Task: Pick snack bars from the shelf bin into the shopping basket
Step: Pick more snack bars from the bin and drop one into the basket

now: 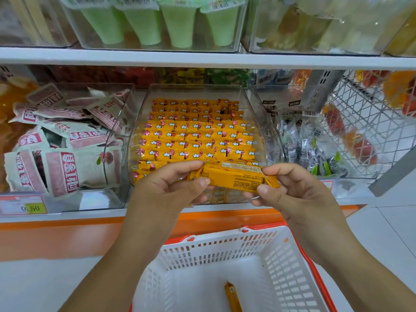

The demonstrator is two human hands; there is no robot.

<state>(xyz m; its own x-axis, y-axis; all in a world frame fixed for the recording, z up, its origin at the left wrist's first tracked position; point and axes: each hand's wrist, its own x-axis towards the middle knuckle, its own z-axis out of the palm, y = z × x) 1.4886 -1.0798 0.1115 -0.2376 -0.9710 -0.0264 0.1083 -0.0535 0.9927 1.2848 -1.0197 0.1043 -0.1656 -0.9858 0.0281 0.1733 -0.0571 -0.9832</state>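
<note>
A clear shelf bin [254, 104] holds several rows of yellow snack bars [198, 136]. In front of the bin, above the basket, I hold a small bundle of yellow snack bars [234, 176] level, with the printed back side facing me. My left hand [171, 185] pinches its left end between thumb and fingers. My right hand [290, 188] pinches its right end the same way. Below, a white shopping basket [202, 251] with an orange rim stands on the floor, and one yellow snack bar [233, 297] lies on its bottom.
A bin of pink-and-white pouches [67, 143] stands left of the snack bin, and a bin of small dark wrapped sweets [308, 140] stands right. Green cups [162, 23] fill the shelf above. A wire rack [369, 122] stands at far right. An orange shelf edge [67, 233] runs below.
</note>
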